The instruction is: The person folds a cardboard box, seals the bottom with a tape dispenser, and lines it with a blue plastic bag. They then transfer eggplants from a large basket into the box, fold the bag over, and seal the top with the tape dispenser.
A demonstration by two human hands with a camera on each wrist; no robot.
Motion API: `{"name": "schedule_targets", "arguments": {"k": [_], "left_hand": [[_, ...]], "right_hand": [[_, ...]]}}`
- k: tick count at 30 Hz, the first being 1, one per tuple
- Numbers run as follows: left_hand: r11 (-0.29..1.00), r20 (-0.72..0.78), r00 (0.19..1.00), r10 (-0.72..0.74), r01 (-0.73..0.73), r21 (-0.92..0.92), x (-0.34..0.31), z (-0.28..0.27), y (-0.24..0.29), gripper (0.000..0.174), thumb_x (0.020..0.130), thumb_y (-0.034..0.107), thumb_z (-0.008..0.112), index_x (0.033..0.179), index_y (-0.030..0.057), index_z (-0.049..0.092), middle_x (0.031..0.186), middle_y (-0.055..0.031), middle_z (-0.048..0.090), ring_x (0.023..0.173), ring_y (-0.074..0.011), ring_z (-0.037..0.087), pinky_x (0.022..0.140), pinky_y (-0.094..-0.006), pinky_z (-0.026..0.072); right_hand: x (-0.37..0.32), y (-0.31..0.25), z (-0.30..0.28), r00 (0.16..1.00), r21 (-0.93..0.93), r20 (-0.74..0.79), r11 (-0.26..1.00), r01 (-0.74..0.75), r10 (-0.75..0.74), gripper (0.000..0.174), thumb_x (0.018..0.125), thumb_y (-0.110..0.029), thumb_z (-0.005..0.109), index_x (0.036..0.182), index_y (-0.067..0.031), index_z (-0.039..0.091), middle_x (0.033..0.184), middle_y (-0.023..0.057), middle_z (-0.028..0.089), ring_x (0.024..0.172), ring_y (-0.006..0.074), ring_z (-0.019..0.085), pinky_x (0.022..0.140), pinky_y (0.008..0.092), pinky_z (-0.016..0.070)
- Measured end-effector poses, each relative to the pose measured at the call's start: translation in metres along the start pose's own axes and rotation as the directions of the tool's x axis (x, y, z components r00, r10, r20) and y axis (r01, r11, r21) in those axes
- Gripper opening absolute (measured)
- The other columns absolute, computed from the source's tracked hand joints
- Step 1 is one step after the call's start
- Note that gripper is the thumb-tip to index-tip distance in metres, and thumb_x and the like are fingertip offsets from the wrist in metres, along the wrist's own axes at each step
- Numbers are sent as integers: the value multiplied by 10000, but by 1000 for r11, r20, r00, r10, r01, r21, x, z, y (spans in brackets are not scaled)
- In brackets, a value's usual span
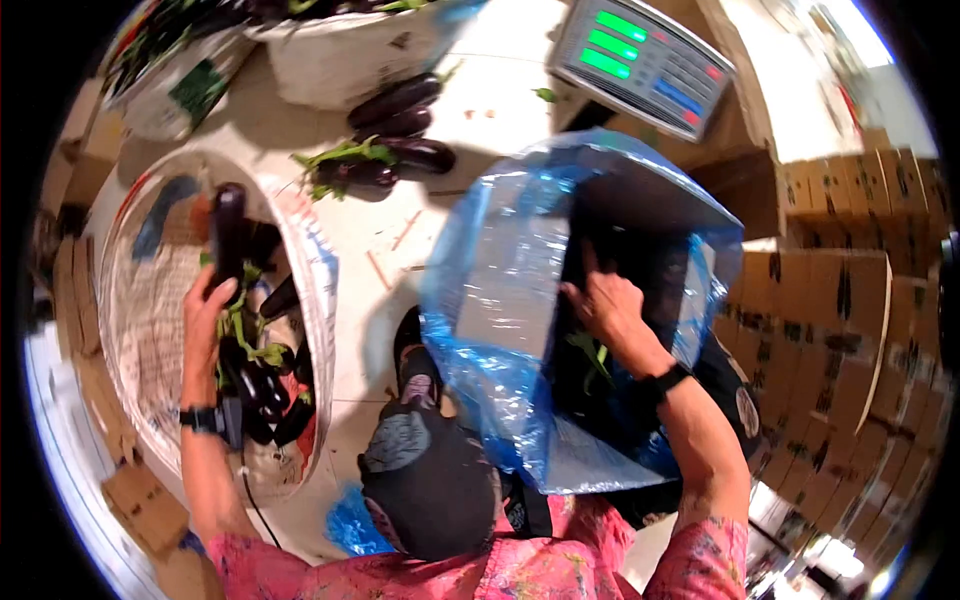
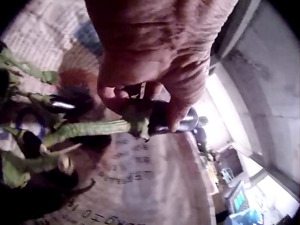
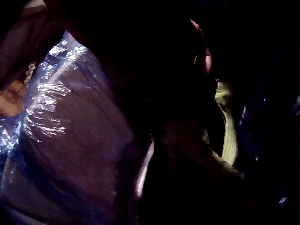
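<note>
My left hand [image 1: 205,305] grips a dark purple eggplant [image 1: 228,225] near its stem end, over a white woven sack [image 1: 130,290]. In the left wrist view, the thumb and fingers curl round the eggplant below its green stem [image 2: 93,128]. More eggplants [image 1: 262,390] with green stems lie inside this sack. My right hand [image 1: 612,303] reaches into a box lined with blue plastic [image 1: 505,290], index finger straight and thumb spread apart. Under it the box is deep in shadow. A green stem [image 3: 229,136] and a glossy dark eggplant [image 3: 144,171] show close to this hand.
Several loose eggplants [image 1: 400,110] lie on the pale floor ahead. Behind them stand sacks [image 1: 330,65] filled with eggplants. A scale with a lit green display [image 1: 640,60] stands beyond the box. Stacked cartons [image 1: 820,340] line the right side. My knee [image 1: 430,480] is between sack and box.
</note>
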State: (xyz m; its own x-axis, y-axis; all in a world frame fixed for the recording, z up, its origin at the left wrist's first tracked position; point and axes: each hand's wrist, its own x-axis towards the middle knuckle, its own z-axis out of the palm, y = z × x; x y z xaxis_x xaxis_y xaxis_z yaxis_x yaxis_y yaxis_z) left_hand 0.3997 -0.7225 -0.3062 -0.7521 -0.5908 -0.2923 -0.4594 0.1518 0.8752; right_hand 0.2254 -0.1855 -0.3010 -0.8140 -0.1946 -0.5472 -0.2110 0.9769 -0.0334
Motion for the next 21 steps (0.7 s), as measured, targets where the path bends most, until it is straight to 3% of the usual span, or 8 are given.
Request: {"name": "schedule_targets", "arguments": {"k": [2, 5, 7, 8, 10, 16, 19, 21], "left_hand": [[970, 186, 978, 97, -51, -236, -17, 11, 56, 660, 879, 297, 707, 1380, -53, 461, 1206, -89, 621, 994, -159, 643, 836, -246, 515], [966, 266, 946, 183, -124, -225, -49, 36, 139, 665, 883, 323, 670, 1397, -33, 445, 1176, -75, 625, 938, -108, 635, 755, -177, 495], [966, 369, 897, 243, -190, -175, -76, 67, 188, 643, 870, 294, 658, 1379, -43, 454, 1144, -78, 631, 891, -120, 622, 772, -213, 485], [946, 277, 909, 313, -271, -180, -92, 105, 210, 765, 833, 352, 661, 1432, -40, 392, 1082, -75, 641, 739, -75, 595, 622, -162, 456], [974, 467, 855, 226, -200, -106, -126, 140, 260, 866, 805, 321, 629, 1532, 43, 250, 999, -97, 651, 690, -53, 566, 560, -157, 429], [963, 854, 501, 138, -268, 2, -160, 227, 274, 673, 910, 227, 614, 1522, 163, 339, 923, -91, 660, 781, -141, 625, 751, -302, 499], [832, 848, 490, 200, -542, 117, -157, 270, 264, 542, 933, 227, 576, 1456, 177, 443, 906, -175, 688, 774, -205, 683, 729, -331, 516], [561, 850, 404, 339, -812, 162, -148, 299, 254, 438, 933, 241, 553, 1365, 167, 537, 903, -251, 660, 774, -332, 675, 729, -412, 528]], "right_hand": [[3, 3, 5, 1000, 9, -26, 1000, 11, -10, 881, 916, -473, 588, 1566, -124, 107, 979, 300, 662, 830, 432, 676, 689, 512, 546], [6, 7, 16, 994, 71, -92, 996, 60, -54, 902, 919, -441, 592, 1560, -87, 66, 847, 282, 682, 806, 431, 682, 682, 510, 547], [4, 6, 17, 991, 132, -129, 990, 54, -37, 586, 912, -443, 599, 1329, -44, 496, 846, 258, 689, 815, 422, 684, 702, 498, 556], [5, 7, 16, 993, 127, -102, 990, 66, -53, 492, 911, -441, 601, 1174, -28, 653, 848, 245, 694, 822, 416, 685, 713, 491, 558], [2, 6, 18, 989, 175, -143, 982, 71, -46, 425, 915, -431, 595, 958, -22, 704, 858, 228, 700, 839, 404, 688, 726, 478, 561], [8, 0, 23, 988, 214, -152, 975, 51, -18, 367, 921, -380, 586, 848, -57, 747, 888, 181, 720, 874, 354, 706, 741, 437, 574], [8, 1, 28, 984, 181, -172, 980, 86, -55, 303, 900, -333, 599, 838, -80, 754, 865, 154, 729, 827, 316, 724, 693, 416, 584], [9, 0, 30, 981, 195, -191, 978, 76, -38, 275, 887, -302, 605, 833, -78, 753, 856, 153, 729, 814, 310, 726, 679, 409, 585]]}}
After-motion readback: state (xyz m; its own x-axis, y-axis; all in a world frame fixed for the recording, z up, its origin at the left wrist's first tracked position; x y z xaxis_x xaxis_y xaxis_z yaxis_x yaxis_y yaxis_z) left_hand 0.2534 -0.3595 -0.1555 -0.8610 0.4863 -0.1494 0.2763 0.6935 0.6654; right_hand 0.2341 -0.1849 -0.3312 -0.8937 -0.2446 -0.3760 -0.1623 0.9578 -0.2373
